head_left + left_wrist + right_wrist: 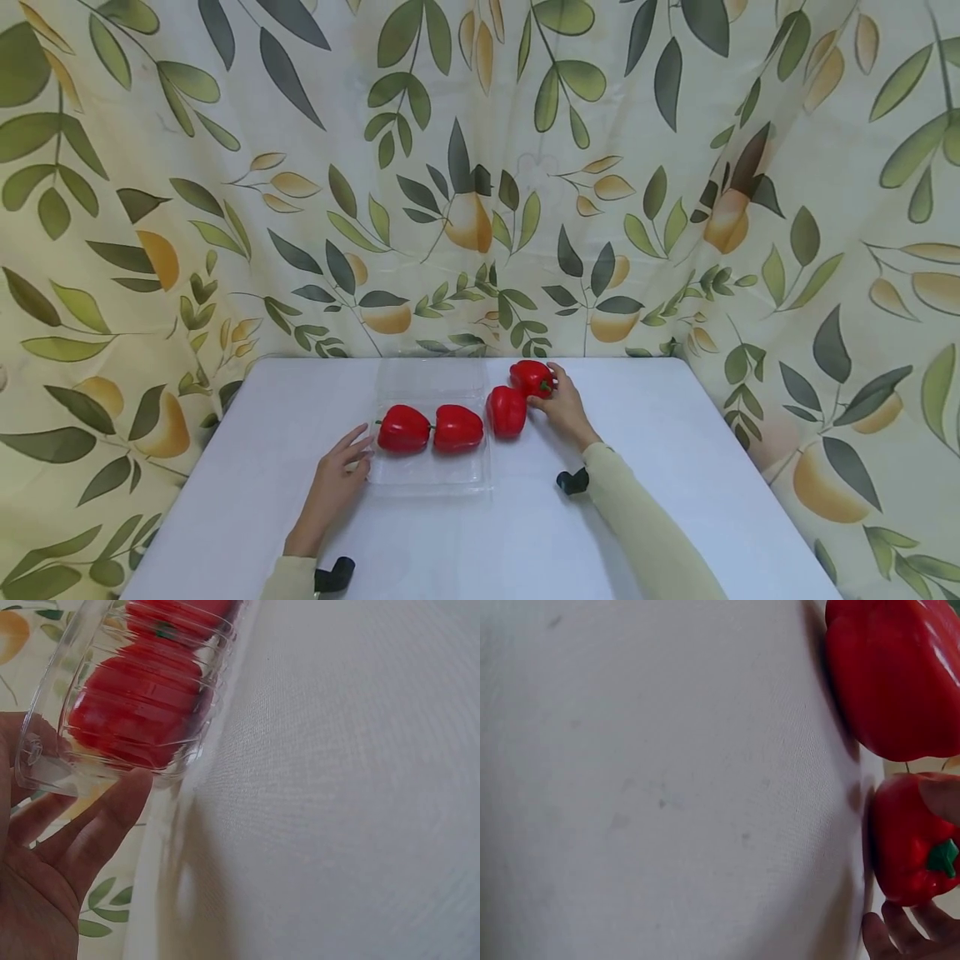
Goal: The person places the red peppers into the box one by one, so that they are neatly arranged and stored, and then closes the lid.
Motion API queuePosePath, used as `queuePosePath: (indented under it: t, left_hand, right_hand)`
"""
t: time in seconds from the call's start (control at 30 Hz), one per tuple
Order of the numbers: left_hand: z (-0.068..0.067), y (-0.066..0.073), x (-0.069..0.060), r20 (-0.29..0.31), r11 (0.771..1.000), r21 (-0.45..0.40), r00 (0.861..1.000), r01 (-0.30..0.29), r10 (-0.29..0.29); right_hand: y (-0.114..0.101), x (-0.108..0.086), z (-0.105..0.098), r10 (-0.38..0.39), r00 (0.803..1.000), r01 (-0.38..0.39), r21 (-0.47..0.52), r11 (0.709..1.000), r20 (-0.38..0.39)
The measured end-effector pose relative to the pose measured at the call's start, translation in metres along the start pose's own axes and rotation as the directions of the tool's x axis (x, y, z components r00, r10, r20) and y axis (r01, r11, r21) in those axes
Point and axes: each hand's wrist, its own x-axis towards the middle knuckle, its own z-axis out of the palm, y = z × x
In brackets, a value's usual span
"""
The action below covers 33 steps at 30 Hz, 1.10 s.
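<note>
My left hand (337,483) is at the left edge of a clear plastic container (431,483), its fingers fairly straight. In the left wrist view, the thumb (135,791) touches the container's end wall, and other fingers lie by the rim. Inside sit two red bell peppers, the left one (403,429) and the right one (459,429), side by side. My right hand (566,408) grips another red bell pepper (531,377), thumb on one side and fingers on the other; its green stem (943,857) shows. One loose red bell pepper (507,412) is just outside the container's right edge.
A white cloth covers the table (637,533). The container's clear lid (431,375) seems folded back behind it. A leaf-patterned curtain (480,208) hangs at the table's far edge. Dark camera mounts (573,481) are on both wrists.
</note>
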Motion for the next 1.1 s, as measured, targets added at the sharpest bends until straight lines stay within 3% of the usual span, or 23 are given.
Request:
queuePosePath:
  t: [0.67,1.1]
  left_hand:
    - [0.002,0.002,0.005,0.008,1.000,-0.002,1.000,0.001,-0.001]
    - [0.001,-0.001,0.001,0.000,1.000,0.010,1.000,-0.003,0.003]
  right_hand:
    - [-0.008,-0.003,-0.007,0.049,0.999,-0.049,0.012,0.999,-0.016]
    - [-0.020,-0.014,-0.013,0.002,0.998,-0.002,0.000,1.000,-0.065]
